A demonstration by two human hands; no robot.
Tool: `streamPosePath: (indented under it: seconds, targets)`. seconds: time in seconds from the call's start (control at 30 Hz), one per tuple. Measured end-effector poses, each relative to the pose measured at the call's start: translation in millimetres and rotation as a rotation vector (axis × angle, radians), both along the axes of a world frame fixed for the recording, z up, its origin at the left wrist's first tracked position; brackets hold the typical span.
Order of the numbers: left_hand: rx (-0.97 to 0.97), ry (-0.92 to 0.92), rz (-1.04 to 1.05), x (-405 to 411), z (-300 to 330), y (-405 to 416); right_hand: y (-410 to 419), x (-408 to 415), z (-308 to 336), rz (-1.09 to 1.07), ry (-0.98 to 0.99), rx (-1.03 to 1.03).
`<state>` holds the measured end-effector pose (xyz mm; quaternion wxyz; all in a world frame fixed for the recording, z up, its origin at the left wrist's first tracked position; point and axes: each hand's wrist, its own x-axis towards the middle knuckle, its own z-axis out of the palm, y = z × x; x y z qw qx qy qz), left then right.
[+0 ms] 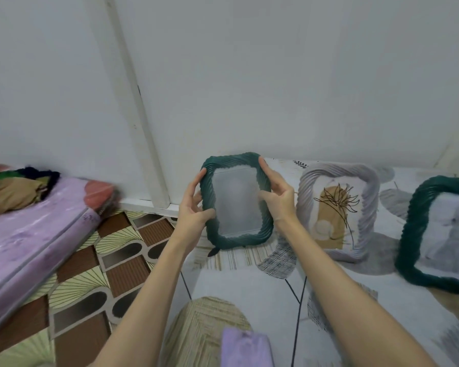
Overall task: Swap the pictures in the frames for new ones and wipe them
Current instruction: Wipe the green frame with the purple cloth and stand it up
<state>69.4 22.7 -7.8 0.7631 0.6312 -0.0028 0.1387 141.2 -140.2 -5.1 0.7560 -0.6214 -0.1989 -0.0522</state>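
You hold a dark green frame upright in front of you, raised off the patterned bedsheet, its ribbed, wavy border facing you and its centre showing only a pale, cloudy pane. Your left hand grips the frame's left edge, thumb on the front and fingers curled behind; your right hand grips the right edge, index fingertip up at the top corner and thumb pressing on the pane. A small dark tab, possibly the stand, pokes out below the bottom left corner. Just beside your right hand, a grey-white frame with a plant drawing leans back on the bed, and further right a second green frame lies tilted, partly cut off by the picture's edge. The white wall stands close behind all three. To your left the bed's edge drops to a brown-and-cream patterned floor, with a purple mattress beyond it. A lilac cloth lies near your right forearm.
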Motion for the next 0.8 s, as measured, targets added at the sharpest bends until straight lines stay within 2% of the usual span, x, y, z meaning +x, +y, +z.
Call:
streamPosePath:
  seconds: [0.23,0.63,0.8]
  targets:
    - [0.061,-0.023,-0.048,-2,-7,-4,-2,-1,-16,-0.038,0.011,0.020]
    - [0.118,-0.018,-0.036,-20,-5,-18,-11,-27,-18,-0.145,-0.085,-0.146]
    - [0.115,-0.003,-0.030,-22,-2,-24,-13,-27,-14,-0.125,-0.005,-0.188]
